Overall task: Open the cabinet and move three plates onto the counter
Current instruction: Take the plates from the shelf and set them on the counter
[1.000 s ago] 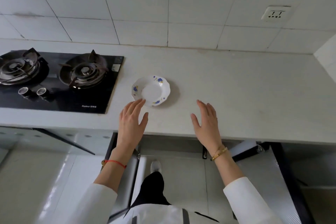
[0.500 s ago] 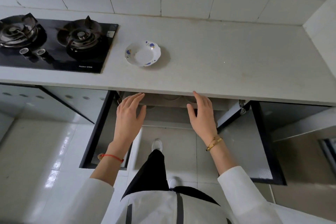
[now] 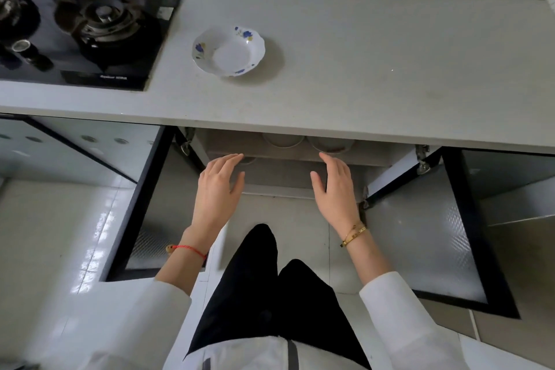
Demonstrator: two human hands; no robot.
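Note:
A white plate with blue flowers [image 3: 229, 52] lies on the grey counter [image 3: 375, 69], just right of the stove. Below the counter edge the cabinet [image 3: 288, 171] stands with both doors swung out. On its upper shelf two round dishes [image 3: 283, 140] [image 3: 330, 145] peek out, mostly hidden by the counter's overhang. My left hand [image 3: 217, 189] and my right hand [image 3: 335, 189] hover empty in front of the shelf, fingers spread, palms facing in. Neither touches a dish.
A black two-burner gas stove [image 3: 87, 30] fills the counter's left side. The left door [image 3: 147, 207] and right door [image 3: 435, 231], dark-framed, jut out to either side of my legs. Tiled wall runs behind the counter; glossy floor tiles lie below.
Both hands have dropped from the counter edge by the plate down to the open cabinet's shelf. My view has tilted downward and closer. The plate on the counter has stayed put.

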